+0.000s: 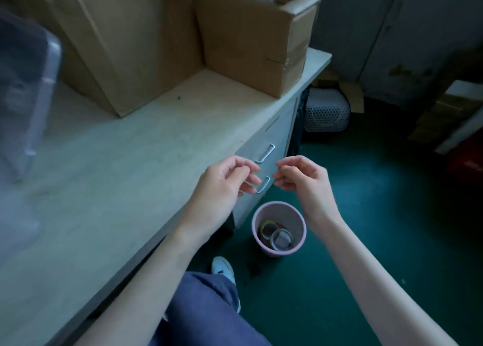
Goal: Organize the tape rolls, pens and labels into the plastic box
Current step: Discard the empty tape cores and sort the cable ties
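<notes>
Two hands hover together off the front edge of the worktop (109, 162), and we read this as a pause between pick-ups, not a carry. Our left hand (224, 186) has its fingers loosely bent, our right hand (300, 178) likewise, fingertips almost meeting; we see nothing held in either, though something very small pinched there would escape us. Below the right hand and a little toward us stands a pink mesh bin (279, 228) on the green floor (366, 228), and in it lie tape rolls (277, 234): one pale ring overlapping a yellowish one, over something dark we cannot make out. Far out past the left hand, at the worktop's far left, a clear plastic box (28, 97) shows only as a blur; its contents are unreadable. Pens and labels are nowhere in view.

By our judgement the next move calls for a reach down into the bin to lift the rolls, then a long swing across to the box. The rings look light, rigid and easy to hook with a finger. Cardboard cartons (146, 44) stand beyond both hands, and drawer handles (266, 153) sit just behind the fingertips.
</notes>
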The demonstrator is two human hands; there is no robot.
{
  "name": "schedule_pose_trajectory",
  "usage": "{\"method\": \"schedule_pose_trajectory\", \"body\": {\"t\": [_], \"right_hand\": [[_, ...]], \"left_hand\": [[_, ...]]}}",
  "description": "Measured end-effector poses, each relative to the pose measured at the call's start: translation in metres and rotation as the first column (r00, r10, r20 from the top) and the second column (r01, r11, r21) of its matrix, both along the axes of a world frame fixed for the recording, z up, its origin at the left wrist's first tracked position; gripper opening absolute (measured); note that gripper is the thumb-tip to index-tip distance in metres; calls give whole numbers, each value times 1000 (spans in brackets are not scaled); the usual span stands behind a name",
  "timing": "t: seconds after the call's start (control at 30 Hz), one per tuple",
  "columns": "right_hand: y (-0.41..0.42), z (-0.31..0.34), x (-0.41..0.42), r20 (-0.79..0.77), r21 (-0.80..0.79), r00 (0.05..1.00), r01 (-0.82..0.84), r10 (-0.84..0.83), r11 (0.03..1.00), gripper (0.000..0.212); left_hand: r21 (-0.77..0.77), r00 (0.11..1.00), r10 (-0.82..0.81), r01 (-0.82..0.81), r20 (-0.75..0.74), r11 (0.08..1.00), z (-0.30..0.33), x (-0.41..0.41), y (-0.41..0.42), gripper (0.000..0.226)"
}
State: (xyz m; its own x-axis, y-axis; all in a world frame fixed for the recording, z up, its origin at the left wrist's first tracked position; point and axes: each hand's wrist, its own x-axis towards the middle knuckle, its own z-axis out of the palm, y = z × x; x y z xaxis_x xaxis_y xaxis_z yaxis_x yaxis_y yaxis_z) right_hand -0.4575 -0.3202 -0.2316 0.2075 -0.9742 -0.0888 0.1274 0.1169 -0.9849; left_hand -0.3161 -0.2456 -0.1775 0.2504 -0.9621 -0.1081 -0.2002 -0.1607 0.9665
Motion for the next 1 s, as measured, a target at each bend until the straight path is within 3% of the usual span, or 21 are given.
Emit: {"method": "schedule_pose_trajectory", "body": {"t": [0.1,0.23,0.43,0.6,0.83,1.0], "right_hand": [[17,33,31,55,-82,986,-154,158,985,22],[47,69,82,56,-184,928,-352,367,918,22],[99,121,154,67,-372,833,-489,549,789,21],[130,161,208,66,-490,764,-536,642,688,23],[153,208,287,-110,-613,679,-621,726,488,22],[157,226,344,-300,-601,620,-713,725,361,18]], "left_hand": [[-124,987,99,-83,126,989,35,23,35,23],[-233,903,276,-205,330,950,70,56,88,20],[-346,820,472,-362,323,865,116,106,164,23],[-447,699,622,-457,354,769,152,145,219,23],[-362,548,684,-586,481,725,184,224,265,25],[-229,499,569,-587,653,777,191,277,277,19]]}}
